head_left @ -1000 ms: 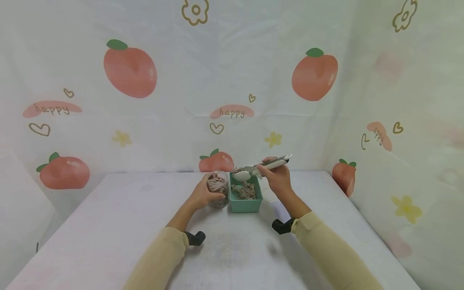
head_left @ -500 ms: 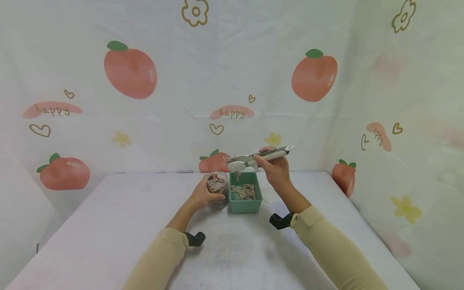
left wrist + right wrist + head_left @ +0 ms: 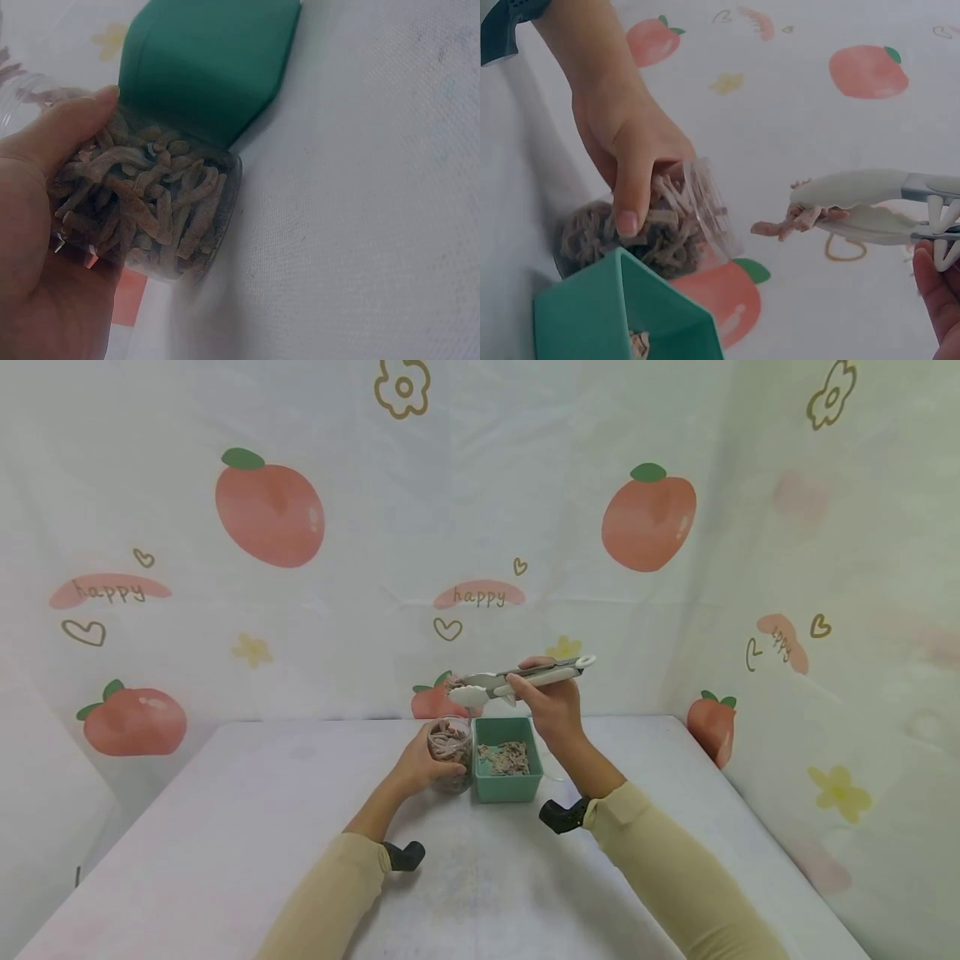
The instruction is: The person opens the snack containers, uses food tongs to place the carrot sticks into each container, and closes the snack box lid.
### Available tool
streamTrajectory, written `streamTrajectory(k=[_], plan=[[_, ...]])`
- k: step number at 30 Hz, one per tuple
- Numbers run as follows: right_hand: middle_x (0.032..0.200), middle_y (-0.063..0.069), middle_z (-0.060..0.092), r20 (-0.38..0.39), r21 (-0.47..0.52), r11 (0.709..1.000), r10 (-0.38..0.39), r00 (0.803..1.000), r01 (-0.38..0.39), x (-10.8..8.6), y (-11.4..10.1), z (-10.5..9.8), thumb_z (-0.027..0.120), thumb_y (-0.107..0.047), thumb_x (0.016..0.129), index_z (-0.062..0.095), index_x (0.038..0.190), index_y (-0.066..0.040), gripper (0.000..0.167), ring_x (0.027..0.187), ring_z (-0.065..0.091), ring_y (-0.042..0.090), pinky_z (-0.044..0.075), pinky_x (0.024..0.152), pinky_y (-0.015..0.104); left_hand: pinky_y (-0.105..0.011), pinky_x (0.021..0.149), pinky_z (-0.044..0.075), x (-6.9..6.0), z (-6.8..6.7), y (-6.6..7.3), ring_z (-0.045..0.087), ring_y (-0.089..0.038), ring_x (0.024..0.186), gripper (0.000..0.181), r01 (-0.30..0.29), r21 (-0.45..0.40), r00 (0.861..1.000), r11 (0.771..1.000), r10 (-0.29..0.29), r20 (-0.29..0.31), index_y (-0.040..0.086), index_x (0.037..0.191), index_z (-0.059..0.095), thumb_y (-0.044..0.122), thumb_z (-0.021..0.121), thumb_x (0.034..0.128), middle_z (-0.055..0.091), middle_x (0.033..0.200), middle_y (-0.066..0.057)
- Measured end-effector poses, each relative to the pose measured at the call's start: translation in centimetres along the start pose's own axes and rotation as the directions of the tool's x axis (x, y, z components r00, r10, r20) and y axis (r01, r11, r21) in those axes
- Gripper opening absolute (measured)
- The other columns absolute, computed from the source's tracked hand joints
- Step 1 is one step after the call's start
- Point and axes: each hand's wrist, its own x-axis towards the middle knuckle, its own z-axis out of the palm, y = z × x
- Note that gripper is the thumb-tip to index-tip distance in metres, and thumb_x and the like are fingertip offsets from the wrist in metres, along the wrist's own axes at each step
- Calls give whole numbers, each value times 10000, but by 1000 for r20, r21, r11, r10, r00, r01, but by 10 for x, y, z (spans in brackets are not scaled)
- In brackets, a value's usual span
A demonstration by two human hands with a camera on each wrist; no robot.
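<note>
My left hand (image 3: 417, 763) grips a clear jar (image 3: 451, 781) standing on the table, its thumb and fingers around the side. Brownish-grey dried strips (image 3: 150, 195) fill much of the jar. Raised above the jar's open mouth, a pair of tongs (image 3: 517, 681) with white tips pinches a few strips (image 3: 799, 219). My right hand (image 3: 555, 706) holds the tongs by their handles, fingers and thumb around them. Right beside the jar stands a green rectangular box (image 3: 507, 788) with a loose heap of similar pieces (image 3: 506, 757) on its bottom.
A round clear lid (image 3: 555, 768), mostly hidden, lies on the table right of the green box. The white table (image 3: 465, 877) ends at a fruit-printed cloth wall (image 3: 360, 635) behind and on the right.
My right hand has lifted the tongs from over the green box and carried them left, with strips in their tips, to above the jar. The left hand and jar have stayed put.
</note>
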Motion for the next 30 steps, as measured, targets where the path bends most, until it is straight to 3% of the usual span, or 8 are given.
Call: streamTrajectory(k=[6, 15, 18, 22, 30], plan=[[878, 25, 631, 14, 28, 1000, -2, 1000, 2, -2, 5, 9, 684, 4, 879, 592, 1057, 125, 234, 716, 621, 83, 522, 710, 239, -473, 983, 417, 1, 0, -2, 516, -272, 1173, 922, -10, 3, 1000, 1000, 10, -4, 73, 1447, 348, 159, 881, 700, 539, 1290, -111], [865, 13, 661, 23, 9, 998, 54, 998, -54, -13, 17, 13, 692, -19, 883, 612, 1042, 57, 194, 735, 625, 87, 515, 695, 242, -485, 1016, 390, 0, 0, -1, 484, -301, 1223, 966, 23, 33, 1000, 999, -23, -7, 64, 1478, 303, 212, 880, 716, 498, 1347, -135], [885, 40, 667, 21, 10, 999, 51, 999, -51, -13, 35, 11, 700, -33, 882, 618, 1045, 27, 193, 737, 618, 90, 510, 676, 238, -484, 1018, 390, -1, 0, -1, 483, -300, 1224, 961, 23, 33, 1000, 999, -23, -1, 73, 1477, 305, 224, 878, 721, 495, 1351, -126], [891, 57, 664, 34, 37, 998, 44, 998, -46, -14, 44, 8, 708, -34, 878, 616, 1045, 28, 201, 740, 615, 101, 512, 676, 239, -487, 1018, 392, -1, -1, -1, 481, -301, 1229, 950, 15, 23, 1000, 1000, -15, 4, 76, 1469, 311, 230, 878, 722, 494, 1352, -122], [909, 50, 660, 58, 76, 992, 93, 994, -98, -18, 30, 3, 685, 8, 883, 593, 1067, 88, 220, 773, 622, 83, 516, 711, 255, -497, 1005, 399, 2, 0, -6, 485, -302, 1217, 958, 0, 18, 1000, 1000, 0, 2, 66, 1468, 310, 236, 879, 717, 496, 1341, -127]])
